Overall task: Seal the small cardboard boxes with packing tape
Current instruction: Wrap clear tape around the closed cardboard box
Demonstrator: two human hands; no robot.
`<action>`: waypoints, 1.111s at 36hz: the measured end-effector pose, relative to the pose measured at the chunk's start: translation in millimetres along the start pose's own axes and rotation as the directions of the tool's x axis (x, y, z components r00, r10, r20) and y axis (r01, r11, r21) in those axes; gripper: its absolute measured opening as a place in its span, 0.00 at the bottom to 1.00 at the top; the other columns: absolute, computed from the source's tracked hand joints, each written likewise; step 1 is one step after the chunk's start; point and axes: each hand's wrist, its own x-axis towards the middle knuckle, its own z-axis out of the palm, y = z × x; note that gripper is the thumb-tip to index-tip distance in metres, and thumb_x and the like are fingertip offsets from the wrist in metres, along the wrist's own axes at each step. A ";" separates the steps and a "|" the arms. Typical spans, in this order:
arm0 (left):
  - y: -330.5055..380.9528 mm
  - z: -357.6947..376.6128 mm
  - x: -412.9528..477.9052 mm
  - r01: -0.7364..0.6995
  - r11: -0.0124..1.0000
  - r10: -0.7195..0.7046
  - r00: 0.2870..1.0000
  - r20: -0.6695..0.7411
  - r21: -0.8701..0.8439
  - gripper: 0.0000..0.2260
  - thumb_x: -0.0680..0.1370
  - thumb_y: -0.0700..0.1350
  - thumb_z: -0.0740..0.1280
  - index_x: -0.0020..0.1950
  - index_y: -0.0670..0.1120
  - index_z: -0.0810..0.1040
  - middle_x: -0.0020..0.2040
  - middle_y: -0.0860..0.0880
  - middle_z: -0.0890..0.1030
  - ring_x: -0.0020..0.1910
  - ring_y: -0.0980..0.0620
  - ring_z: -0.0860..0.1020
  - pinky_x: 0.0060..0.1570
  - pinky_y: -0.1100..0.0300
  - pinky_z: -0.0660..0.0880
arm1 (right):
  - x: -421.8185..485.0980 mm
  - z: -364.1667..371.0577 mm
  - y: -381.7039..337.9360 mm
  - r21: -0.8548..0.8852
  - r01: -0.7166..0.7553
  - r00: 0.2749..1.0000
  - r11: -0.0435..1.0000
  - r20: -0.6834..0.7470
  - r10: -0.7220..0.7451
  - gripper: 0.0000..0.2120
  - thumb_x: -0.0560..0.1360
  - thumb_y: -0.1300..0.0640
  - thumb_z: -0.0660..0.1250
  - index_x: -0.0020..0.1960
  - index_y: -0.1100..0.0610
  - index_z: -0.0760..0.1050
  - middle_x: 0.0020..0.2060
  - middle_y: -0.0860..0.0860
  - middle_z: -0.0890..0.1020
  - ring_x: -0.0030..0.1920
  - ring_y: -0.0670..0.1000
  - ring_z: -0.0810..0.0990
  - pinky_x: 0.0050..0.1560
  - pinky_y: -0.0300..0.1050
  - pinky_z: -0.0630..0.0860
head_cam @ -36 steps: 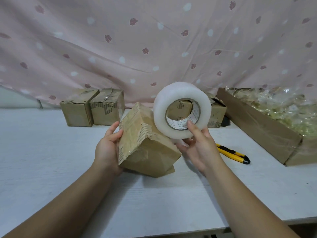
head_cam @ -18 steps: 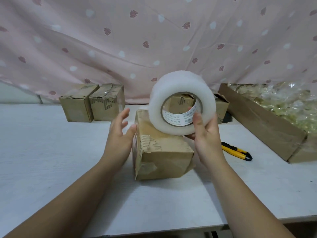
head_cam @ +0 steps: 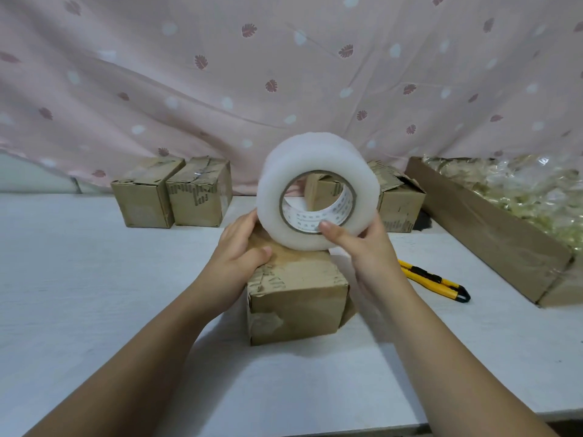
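Note:
A worn small cardboard box (head_cam: 296, 304) stands flat on the white table (head_cam: 94, 294) in front of me. A thick roll of clear packing tape (head_cam: 318, 187) is held on edge just above its top. My right hand (head_cam: 362, 247) grips the roll, thumb hooked into the core and fingers behind it. My left hand (head_cam: 239, 250) lies on the box's top left corner, its fingers touching the roll's left side. Their tips are hidden behind the roll.
Two small boxes (head_cam: 172, 192) stand at the back left, more (head_cam: 397, 200) at the back behind the roll. A yellow utility knife (head_cam: 432, 279) lies right of my hand. A long carton of plastic-wrapped goods (head_cam: 492, 228) lines the right side. Pink curtain (head_cam: 220, 74) behind.
The box went from tilted in my left hand to flat on the table. My left hand moved onto its top and up against the roll, which came down close to the box.

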 end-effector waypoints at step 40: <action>-7.3 -13.8 -0.1 -0.055 0.927 0.032 0.997 0.068 0.371 0.30 0.69 0.65 0.47 0.71 0.65 0.57 0.67 0.77 0.55 0.67 0.80 0.48 0.66 0.75 0.46 | 5.3 -37.4 0.0 -0.176 -0.154 0.860 0.972 -0.508 0.044 0.22 0.79 0.62 0.65 0.71 0.51 0.66 0.58 0.48 0.77 0.59 0.49 0.76 0.63 0.51 0.74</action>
